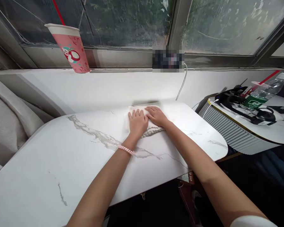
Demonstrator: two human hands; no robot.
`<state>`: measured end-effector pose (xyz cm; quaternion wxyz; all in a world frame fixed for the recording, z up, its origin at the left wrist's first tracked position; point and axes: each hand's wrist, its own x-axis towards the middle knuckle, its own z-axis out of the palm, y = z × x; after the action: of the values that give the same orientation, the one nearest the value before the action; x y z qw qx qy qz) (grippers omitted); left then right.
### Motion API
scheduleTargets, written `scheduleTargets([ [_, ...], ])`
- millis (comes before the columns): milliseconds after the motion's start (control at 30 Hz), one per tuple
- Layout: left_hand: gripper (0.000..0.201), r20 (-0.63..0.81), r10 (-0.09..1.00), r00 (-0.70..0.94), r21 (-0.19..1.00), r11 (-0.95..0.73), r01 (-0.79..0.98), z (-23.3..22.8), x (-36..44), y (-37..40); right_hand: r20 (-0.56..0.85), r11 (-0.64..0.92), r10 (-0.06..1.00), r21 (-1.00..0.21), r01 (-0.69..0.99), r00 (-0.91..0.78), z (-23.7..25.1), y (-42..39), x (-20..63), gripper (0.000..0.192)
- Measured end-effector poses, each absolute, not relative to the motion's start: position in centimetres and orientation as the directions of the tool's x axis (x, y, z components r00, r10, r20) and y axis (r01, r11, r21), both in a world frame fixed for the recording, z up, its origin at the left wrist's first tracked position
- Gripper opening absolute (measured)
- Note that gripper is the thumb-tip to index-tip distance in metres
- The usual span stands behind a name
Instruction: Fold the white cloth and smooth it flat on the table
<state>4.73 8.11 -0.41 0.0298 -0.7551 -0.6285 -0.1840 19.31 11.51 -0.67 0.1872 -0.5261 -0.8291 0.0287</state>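
Left hand (137, 121) flat, palm down, fingers spread and released, pressing on a folded white cloth (144, 121). Right hand (157, 116) just beside it, thumb edges touching, likewise open and flat on the same cloth; nothing pinched or gripped by either. Pink coiled band (126, 149) around the left wrist.

Under both palms, the cloth: a small folded pad, pale cream, with a wavy layered edge showing on the near side below the right hand. Lying on the far part of the white marble-patterned bench (85, 157), close to the back wall beyond the fingertips. Probably soft, light and limp, likely to sag and unfold if lifted by one corner; fairly prone to sliding on the smooth bench top. Best taken, by this look, at the stacked near edge with all layers pinched together, or at two opposite sides at once.

Beyond the fingertips, a white cable (182, 85) running down the wall from a blurred object on the windowsill. Far to the left of the left hand and higher, a pink paper cup (71, 47) with a red straw, on the sill against the window. Well to the right of the right hand, a ribbed white unit (229, 132) carrying black straps (251, 112) and a plastic bottle (262, 93) lying on its side.
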Motion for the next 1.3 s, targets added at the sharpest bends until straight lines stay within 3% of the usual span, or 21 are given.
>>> scheduleTargets([
  [433,0.053,0.299,0.939,0.172,0.159,-0.227,0.961,-0.4,4.7,4.1,0.317,0.486,0.856,-0.230,0.843,-0.407,-1.1,7.5,19.6,0.048],
  [633,0.052,0.190,0.935,0.299,0.044,-0.312,0.949,1.1,3.3,1.1,0.308,0.560,0.815,-0.203,0.803,-0.491,-1.0,4.1,19.9,0.051],
  [767,0.046,0.203,0.898,0.391,-0.012,-0.397,0.918,1.5,3.0,-0.9,0.344,0.604,0.781,-0.210,0.768,-0.521,-0.9,1.6,20.3,0.050],
  [1100,0.056,0.251,0.862,0.441,0.049,-0.466,0.883,-0.6,6.0,-5.8,0.284,0.493,0.861,-0.260,0.830,-0.423,-1.1,-3.7,23.3,0.052],
  [1300,0.058,0.178,0.835,0.520,0.082,-0.539,0.838,0.1,9.3,-6.9,0.297,0.435,0.891,-0.343,0.832,-0.344,-0.6,-5.1,25.3,0.050],
])
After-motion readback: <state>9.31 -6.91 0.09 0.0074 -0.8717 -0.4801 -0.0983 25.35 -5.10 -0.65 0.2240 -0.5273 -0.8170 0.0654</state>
